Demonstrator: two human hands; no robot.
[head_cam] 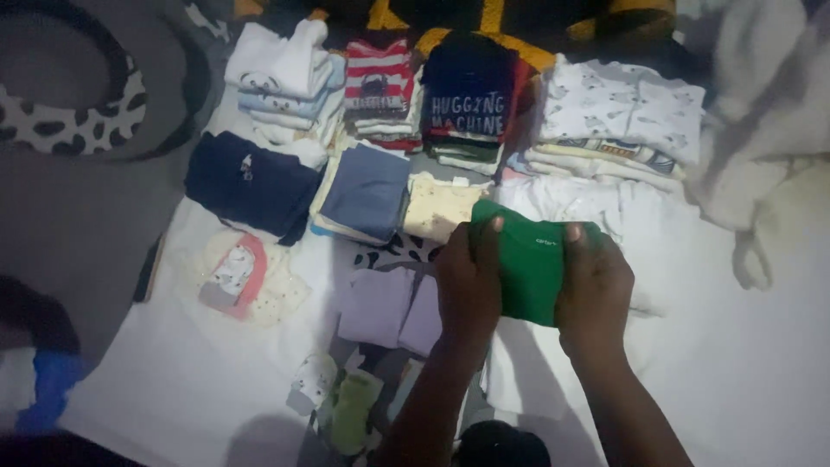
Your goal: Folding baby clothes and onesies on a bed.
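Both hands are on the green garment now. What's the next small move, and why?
Probably set the folded green garment down on a stack. The left hand and right hand pinch its two sides, and it already looks folded compact. The nearest row, the blue folded pile and pale yellow pile, lies just ahead of it.

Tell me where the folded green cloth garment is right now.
In the head view, the folded green cloth garment sits right of centre, gripped between the left hand and right hand, just below the pale yellow folded piece.
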